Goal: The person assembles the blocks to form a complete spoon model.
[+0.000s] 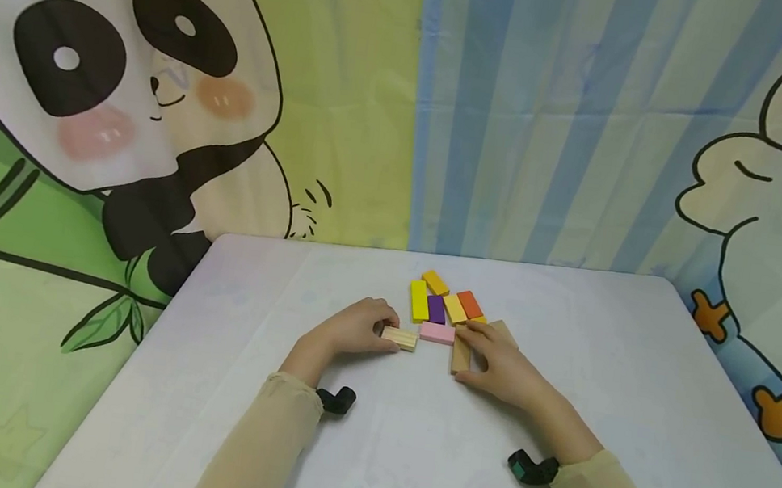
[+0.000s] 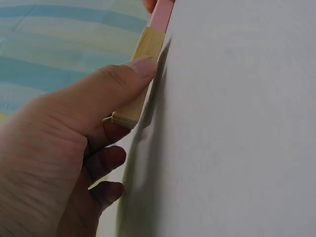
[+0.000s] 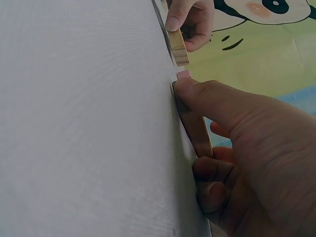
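Observation:
Between thumb and fingers, my left hand [image 1: 359, 328] pinches a plain wooden block [image 1: 406, 340], seen lengthwise in the left wrist view. To its right lies a pink block [image 1: 437, 333], close to that block's end. My right hand [image 1: 506, 368] holds a second plain wooden block [image 1: 461, 356] by its two ends, its long side standing crosswise to the pink one. In the right wrist view the thumb covers the near end of this block [image 3: 196, 129]. A further plain wooden block [image 1: 503, 333] lies just behind the right hand, partly hidden.
Behind the hands lie a yellow block [image 1: 419, 301], a purple block [image 1: 436, 309], a pale yellow block [image 1: 455, 309], an orange-red block [image 1: 469, 303] and an amber block [image 1: 435, 283]. The white table [image 1: 409, 458] ends at a patterned cloth backdrop [image 1: 349, 109].

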### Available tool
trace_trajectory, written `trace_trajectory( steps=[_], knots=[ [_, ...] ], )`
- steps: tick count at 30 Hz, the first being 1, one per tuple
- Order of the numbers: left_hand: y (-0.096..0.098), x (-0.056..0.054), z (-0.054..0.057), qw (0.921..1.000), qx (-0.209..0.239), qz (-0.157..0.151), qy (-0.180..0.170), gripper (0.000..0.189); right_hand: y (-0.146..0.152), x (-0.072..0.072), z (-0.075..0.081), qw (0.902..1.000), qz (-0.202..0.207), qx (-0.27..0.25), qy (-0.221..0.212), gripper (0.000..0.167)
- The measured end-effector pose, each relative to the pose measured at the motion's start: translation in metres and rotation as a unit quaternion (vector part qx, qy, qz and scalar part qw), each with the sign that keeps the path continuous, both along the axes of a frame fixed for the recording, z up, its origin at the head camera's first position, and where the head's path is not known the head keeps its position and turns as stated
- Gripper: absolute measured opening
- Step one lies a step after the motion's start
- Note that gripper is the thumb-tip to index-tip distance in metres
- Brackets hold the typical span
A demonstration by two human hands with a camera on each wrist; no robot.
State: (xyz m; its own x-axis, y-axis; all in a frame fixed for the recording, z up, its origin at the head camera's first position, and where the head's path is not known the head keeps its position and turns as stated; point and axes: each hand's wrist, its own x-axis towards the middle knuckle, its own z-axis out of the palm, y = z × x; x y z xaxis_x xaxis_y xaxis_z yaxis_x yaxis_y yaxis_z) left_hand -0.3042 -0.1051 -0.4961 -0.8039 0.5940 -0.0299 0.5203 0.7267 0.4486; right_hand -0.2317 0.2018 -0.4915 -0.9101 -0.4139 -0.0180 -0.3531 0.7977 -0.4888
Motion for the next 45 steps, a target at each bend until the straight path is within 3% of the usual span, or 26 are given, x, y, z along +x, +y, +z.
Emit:
trace_trajectory(
  steps=[8,14,24,29,35,40,45],
  knots=[
    [-0.010,0.001,-0.011,0.9950,0.013,0.089,0.044,0.036,0.000,0.001,-0.001,0.9998,0.014,-0.006,0.016,0.077],
    [-0.011,0.004,-0.017,0.9914,0.035,0.116,0.050,0.037,-0.002,0.001,-0.002,0.9998,0.014,-0.009,0.012,0.077],
    [-0.015,0.006,-0.021,0.9908,0.044,0.099,0.081,0.034,0.001,-0.001,-0.003,0.9994,0.011,-0.026,0.022,0.075],
    [-0.016,0.007,-0.020,0.9909,0.044,0.103,0.076,0.036,0.002,-0.002,-0.003,0.9994,0.015,-0.028,0.013,0.076],
    [-0.016,0.005,-0.022,0.9908,0.043,0.102,0.077,0.037,0.004,-0.001,0.011,0.9986,0.034,-0.040,0.010,0.077],
    [-0.017,0.002,-0.024,0.9908,0.042,0.100,0.081,0.039,-0.014,0.001,0.027,0.9975,0.061,-0.034,0.013,0.077],
    [-0.015,0.003,-0.025,0.9905,0.054,0.096,0.082,0.035,-0.046,0.000,0.029,0.9954,0.088,-0.036,0.000,0.077]
  ],
)
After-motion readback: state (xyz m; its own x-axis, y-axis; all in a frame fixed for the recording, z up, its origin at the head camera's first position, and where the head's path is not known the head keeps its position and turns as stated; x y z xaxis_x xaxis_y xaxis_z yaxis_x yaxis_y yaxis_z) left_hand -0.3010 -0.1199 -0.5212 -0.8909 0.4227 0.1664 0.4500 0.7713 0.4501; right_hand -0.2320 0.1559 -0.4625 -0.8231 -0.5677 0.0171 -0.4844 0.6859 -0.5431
